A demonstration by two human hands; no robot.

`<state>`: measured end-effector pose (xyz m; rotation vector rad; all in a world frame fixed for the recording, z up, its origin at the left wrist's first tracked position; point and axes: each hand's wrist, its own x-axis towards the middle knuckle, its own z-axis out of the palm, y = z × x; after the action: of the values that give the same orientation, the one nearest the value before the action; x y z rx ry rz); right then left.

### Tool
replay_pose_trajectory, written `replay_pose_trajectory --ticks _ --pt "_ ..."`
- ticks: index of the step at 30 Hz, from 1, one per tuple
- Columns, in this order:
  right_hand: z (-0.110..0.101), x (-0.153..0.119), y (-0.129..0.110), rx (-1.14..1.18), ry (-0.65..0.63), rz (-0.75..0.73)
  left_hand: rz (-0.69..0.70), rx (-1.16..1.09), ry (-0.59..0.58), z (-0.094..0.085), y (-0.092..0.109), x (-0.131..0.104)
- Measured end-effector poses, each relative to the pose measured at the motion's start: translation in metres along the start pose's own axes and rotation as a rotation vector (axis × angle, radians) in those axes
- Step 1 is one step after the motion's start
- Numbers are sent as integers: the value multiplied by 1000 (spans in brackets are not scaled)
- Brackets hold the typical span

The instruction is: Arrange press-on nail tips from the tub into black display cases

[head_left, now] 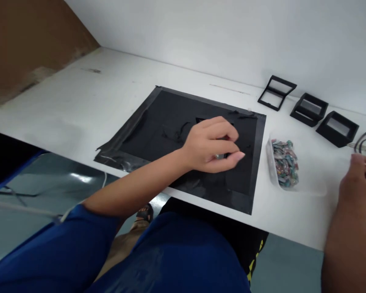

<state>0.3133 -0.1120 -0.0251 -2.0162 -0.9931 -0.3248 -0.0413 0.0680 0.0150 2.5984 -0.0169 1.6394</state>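
Observation:
My left hand (213,145) is over the right part of a black mat (171,116) taped to the white table. Its fingers are curled together, with a small shiny thing showing between them. Dark edges of a black object (199,120) peek out behind the knuckles; most of it is hidden. At the right image edge, my right hand (360,179) has its fingers bent, partly cut off by the frame. What it holds, if anything, I cannot make out. Just beyond its fingertips is a thin dark looped item (365,142).
A clear plastic tray (272,165) of small wrapped colourful pieces (285,162) lies right of the mat. Behind it stand an opened black frame (272,99) and two black window boxes (309,109), (338,128) near the wall. A brown panel (33,44) rises at the left.

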Motion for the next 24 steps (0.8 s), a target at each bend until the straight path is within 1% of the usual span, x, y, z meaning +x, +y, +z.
replay_pose_trajectory --ticks 1,2,3,5,6,7,8,10,11,13,14,17,21,24 --pt "6 1 5 4 76 21 12 -14 -53 9 4 8" --pt "10 1 9 14 126 39 17 -28 -127 19 8 17" --pt "15 1 11 29 140 50 1 -29 -227 29 13 26" --pt "20 0 9 71 100 60 -92 -9 -487 52 24 46" --pt "22 -1 7 95 69 67 -120 -14 -611 63 29 56" --pt "23 -2 4 118 46 75 -118 -40 -716 73 33 67" --pt "24 -2 1 142 24 85 -119 -62 -805 83 36 76" --pt "26 -2 -3 184 -8 105 -174 -73 -977 98 41 94" --pt "26 -2 -4 199 -15 114 -202 -77 -1040 105 42 101" --pt "26 -1 -5 223 -18 133 -227 -96 -1135 114 42 110" --pt "26 0 -5 233 -20 143 -217 -116 -1173 118 42 112" --pt "26 1 -3 259 -34 166 -177 -184 -1258 130 43 108" --pt "28 2 -2 273 -49 184 -155 -230 -1258 142 46 94" --pt "28 3 -1 279 -45 199 -136 -125 -1264 143 49 90"
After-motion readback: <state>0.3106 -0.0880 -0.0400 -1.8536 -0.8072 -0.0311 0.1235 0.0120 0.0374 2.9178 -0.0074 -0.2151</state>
